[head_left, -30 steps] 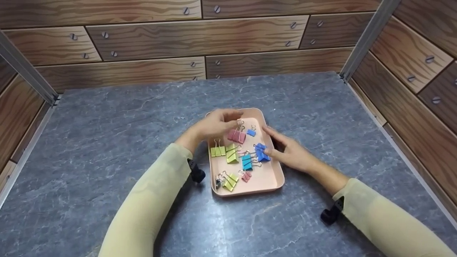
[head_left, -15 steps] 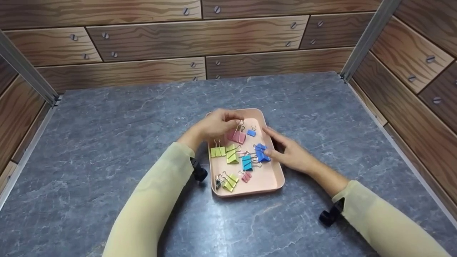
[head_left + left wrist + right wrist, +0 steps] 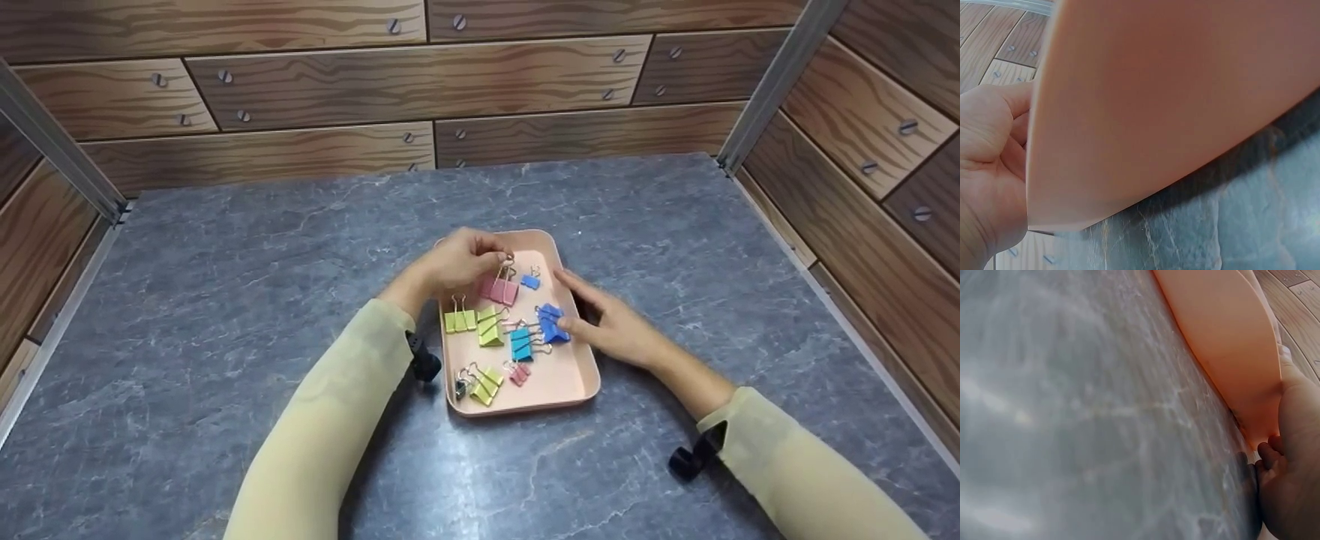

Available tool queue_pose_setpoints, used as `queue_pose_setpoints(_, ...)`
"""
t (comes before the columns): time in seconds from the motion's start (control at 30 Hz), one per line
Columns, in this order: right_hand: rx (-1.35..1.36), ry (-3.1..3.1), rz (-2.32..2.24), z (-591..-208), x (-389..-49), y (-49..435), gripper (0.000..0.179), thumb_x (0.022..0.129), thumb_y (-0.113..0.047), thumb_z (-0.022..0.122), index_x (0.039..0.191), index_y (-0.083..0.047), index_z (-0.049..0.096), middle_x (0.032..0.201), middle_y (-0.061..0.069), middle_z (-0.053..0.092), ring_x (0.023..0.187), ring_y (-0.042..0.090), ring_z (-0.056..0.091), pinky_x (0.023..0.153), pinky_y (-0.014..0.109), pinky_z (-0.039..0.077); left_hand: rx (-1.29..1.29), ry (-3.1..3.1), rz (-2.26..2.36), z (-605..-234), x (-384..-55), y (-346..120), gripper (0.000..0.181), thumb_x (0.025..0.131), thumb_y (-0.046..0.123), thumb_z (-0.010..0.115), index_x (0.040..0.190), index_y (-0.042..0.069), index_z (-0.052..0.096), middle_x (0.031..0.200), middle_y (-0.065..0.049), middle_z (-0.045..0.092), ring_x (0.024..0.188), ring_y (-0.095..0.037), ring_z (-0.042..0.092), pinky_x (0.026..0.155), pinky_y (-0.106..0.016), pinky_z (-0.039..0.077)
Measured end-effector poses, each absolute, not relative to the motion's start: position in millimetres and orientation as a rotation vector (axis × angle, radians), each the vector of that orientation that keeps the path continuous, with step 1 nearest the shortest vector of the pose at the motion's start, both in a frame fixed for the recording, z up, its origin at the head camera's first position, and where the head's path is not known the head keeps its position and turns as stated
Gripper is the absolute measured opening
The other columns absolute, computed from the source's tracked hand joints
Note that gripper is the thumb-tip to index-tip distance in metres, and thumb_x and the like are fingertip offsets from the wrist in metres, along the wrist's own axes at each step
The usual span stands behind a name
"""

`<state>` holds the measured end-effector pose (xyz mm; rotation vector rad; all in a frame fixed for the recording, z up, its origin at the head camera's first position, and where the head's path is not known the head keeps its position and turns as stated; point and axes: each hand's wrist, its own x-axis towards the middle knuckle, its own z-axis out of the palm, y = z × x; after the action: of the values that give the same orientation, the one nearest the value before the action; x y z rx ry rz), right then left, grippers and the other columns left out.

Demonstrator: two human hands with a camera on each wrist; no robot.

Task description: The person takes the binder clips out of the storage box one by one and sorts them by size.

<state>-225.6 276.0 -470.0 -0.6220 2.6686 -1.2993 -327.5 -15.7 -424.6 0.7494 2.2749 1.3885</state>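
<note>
In the head view, a pink tray [image 3: 561,384] holds several binder clips. My left hand [image 3: 454,259] reaches over its left wall, pinching the upright wire handle of a large pink binder clip [image 3: 499,291] between thumb and index finger. That clip still appears to lie in the tray. My right hand [image 3: 621,326] grips the tray's right wall, thumb over the rim beside a blue binder clip [image 3: 553,322]. In the left wrist view the tray wall [image 3: 1174,101] hides the left fingertips. The right wrist view has the right hand [image 3: 1297,467] against the tray's outer side.
Other clips lie around the tray: a small blue one [image 3: 530,281], a teal one [image 3: 521,345], a small pink one [image 3: 519,373], a dark one [image 3: 461,388] and several yellow-green ones [image 3: 490,330]. Wood-patterned panels [image 3: 420,82] wall in the grey marbled table [image 3: 300,247].
My left thumb and index finger have closed on the pink clip's wire handle, and the clip has tilted slightly. The right hand stays at the tray's right side.
</note>
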Motion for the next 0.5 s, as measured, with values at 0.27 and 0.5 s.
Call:
queue_pose_setpoints(0.27,-0.64,2.676,-1.297,-470.8,-225.0,276.0,0.081,0.102,-0.036,0.074,0.168,-0.022,0.031,0.173,0.011,0.026,0.158,0.034,0.026,0.128,0.053,0.018,0.712,2.288,1.405,-425.9,-326.0,-15.5,0.026,0.111,0.013,0.057,0.114,-0.006,0.074,0.107,-0.022,0.075,0.088,-0.022,0.067,0.075,-0.028,0.053)
queue_pose_setpoints(0.5,-0.649,2.683,-1.308,-471.5,-225.4,275.7,0.079,0.103,-0.034,0.073,0.168,-0.02,0.031,0.173,0.013,0.026,0.158,0.035,0.026,0.128,0.053,0.018,0.655,2.269,1.463,-418.4,-321.9,-17.1,0.027,0.111,0.014,0.056,0.114,-0.007,0.073,0.109,-0.021,0.074,0.094,-0.028,0.068,0.089,-0.046,0.057)
